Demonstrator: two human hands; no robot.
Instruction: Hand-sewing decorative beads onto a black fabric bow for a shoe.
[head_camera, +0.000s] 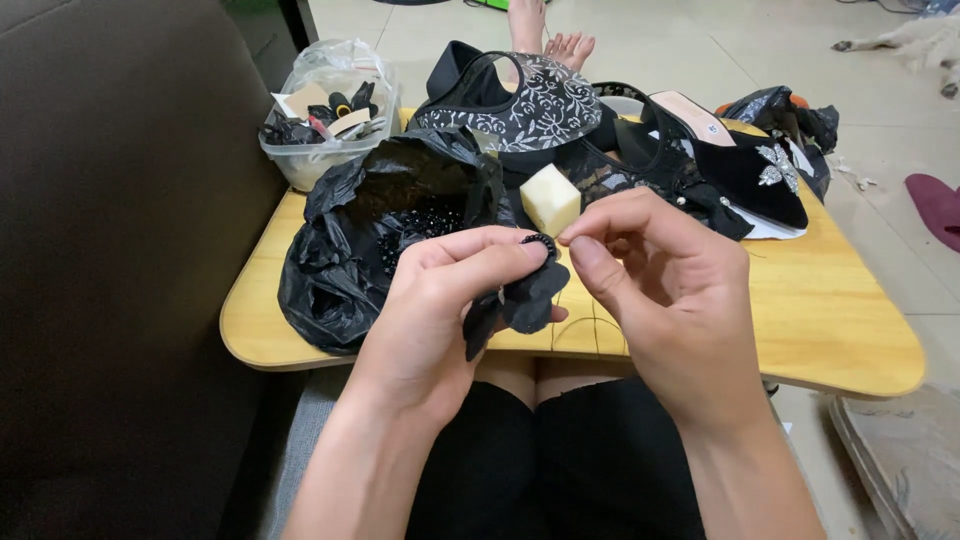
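The left hand (440, 300) pinches a black fabric flower (520, 295) above the near edge of the wooden worktop (840, 300), while the right hand (660, 280) has its grip closed at the beaded centre, seemingly on something too small to see, so steady, small pulls seem wise.

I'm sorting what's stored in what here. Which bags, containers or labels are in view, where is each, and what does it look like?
Black plastic bag: crumpled, open, on the wooden lap table's left side, small black beads inside.
Clear plastic container: rectangular, at the table's back left corner, holding black and tan bits, clear film on top.
Second dark bag: crumpled, at the table's back right edge.
Pale insole label: inside the black embellished shoe, right of centre.
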